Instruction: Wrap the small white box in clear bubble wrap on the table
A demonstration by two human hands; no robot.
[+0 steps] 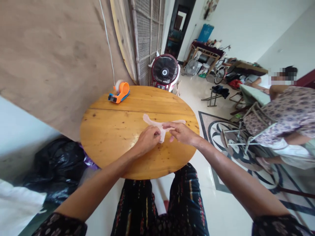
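Note:
A thin, pale pink piece of limp material (149,120) lies on the round wooden table (110,131), with narrow ends spreading to the upper left and to the right. I cannot tell whether it is cloth or plastic film. At its near left edge, my left hand (149,139) is closed with thumb and fingertips pinched on the piece. Over its right part, my right hand (180,131) has the index finger stretched out to the left and the other fingers loosely bent. Its fingers touch or hover just above the material and partly cover it.
An orange tape dispenser (122,93) with a clear roll stands at the table's far left edge. A fan (164,70) stands behind the table. Black plastic bags (59,164) lie to the left. At right, a person (283,111) sits on a metal-framed chair.

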